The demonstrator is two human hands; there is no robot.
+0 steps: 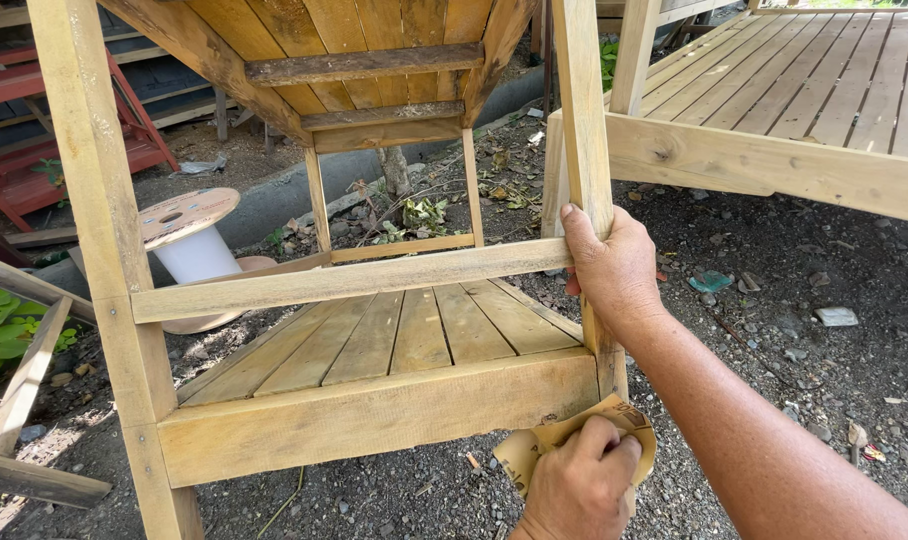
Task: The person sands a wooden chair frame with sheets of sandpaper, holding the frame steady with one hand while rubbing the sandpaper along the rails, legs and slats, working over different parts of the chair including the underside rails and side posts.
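- Sandpaper (559, 440), a tan crumpled sheet, sits at the near right corner of a wooden stand (374, 415), pressed against the foot of its right leg (586, 150); part of the sheet bulges out to the left of the fist, just below the front board (374, 418)
- right hand (579, 485) is closed in a fist around the sandpaper, knuckles up, at the bottom edge of the view; the fingers curl over the sheet and pin it to the leg where the leg meets the front board
- left hand (614, 270) wraps around the right leg higher up, just where the thin crossbar (344, 283) joins it; the thumb lies on the near face of the leg, the fingers go round behind it; the forearm runs off to the lower right corner
- slatted lower shelf (414, 335) lies between crossbar and front board; left leg (104, 250) stands at the left edge of the stand
- ground is dark gravel (774, 300) with scraps on it; a wooden deck (804, 90) fills the upper right; a cable spool (189, 235) lies behind the left leg; red steps (34, 130) stand in the upper left corner
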